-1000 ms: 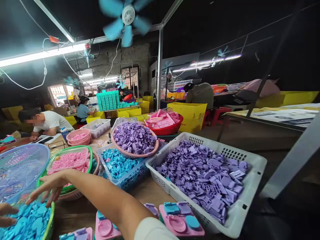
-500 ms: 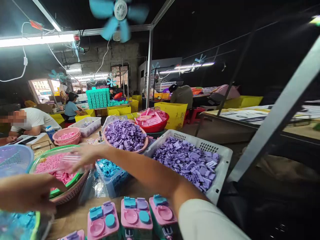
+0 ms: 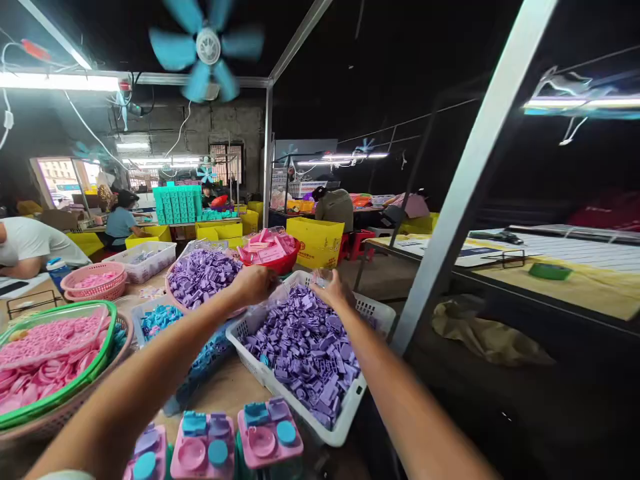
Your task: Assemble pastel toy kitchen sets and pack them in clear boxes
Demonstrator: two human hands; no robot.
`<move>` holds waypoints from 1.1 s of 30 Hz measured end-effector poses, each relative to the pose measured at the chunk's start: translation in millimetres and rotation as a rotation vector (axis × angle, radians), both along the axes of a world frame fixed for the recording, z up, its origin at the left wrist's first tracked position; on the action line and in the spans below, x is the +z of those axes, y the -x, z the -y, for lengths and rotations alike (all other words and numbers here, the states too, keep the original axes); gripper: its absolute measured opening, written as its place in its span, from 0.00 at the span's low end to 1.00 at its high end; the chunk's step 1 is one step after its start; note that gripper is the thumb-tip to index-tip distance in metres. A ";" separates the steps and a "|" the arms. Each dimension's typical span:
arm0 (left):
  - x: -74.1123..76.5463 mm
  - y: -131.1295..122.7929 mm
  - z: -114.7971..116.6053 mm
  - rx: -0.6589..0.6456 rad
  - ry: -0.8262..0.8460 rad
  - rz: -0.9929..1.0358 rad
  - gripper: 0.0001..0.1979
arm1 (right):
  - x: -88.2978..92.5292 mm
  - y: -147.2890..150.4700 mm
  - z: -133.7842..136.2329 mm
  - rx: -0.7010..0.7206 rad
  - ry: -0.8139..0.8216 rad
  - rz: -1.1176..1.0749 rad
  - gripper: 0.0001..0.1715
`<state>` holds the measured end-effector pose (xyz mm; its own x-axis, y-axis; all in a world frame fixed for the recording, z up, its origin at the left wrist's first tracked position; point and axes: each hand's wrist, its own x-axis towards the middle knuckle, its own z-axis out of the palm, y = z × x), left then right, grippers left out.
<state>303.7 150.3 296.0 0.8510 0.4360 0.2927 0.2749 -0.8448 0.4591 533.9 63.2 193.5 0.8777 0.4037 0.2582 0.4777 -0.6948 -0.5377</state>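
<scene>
My left hand (image 3: 257,285) is closed, fingers pinched, above the far left corner of a white slotted crate (image 3: 280,389). What it grips is too blurred to make out. My right hand (image 3: 334,292) is closed on a clear plastic piece (image 3: 320,275) over the crate's far side. Small purple plastic parts (image 3: 310,347) fill the crate below both hands. Just left of it, a round basket holds more purple parts (image 3: 203,277). In the foreground stand several pink-topped toy units (image 3: 270,433) with blue and purple pieces on them.
Pink parts (image 3: 55,340) fill a green-rimmed basket at left. Blue parts (image 3: 160,321) lie in a bin beside it. A red bowl (image 3: 285,261) with pink pieces stands behind the crate. A metal post (image 3: 450,200) rises close on the right. Other people sit farther back.
Both hands have moved right, from around the basket of pink parts to above the white crate. The view has turned right, so the tabletop things appear farther left.
</scene>
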 end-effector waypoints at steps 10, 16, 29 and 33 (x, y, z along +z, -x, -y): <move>-165.7 -80.5 -27.2 0.235 0.217 0.123 0.14 | -53.3 -35.8 -2.3 0.101 0.068 -0.107 0.51; -181.1 -81.1 -39.9 0.060 0.286 0.121 0.26 | -59.8 -42.7 -1.3 0.169 0.095 -0.127 0.51; -184.0 -79.9 -41.2 -0.051 0.436 0.215 0.27 | -59.3 -36.5 1.6 0.175 0.034 -0.141 0.52; -185.1 -84.1 -43.7 -0.048 0.550 0.308 0.29 | -57.0 -37.4 2.4 0.166 -0.034 -0.123 0.50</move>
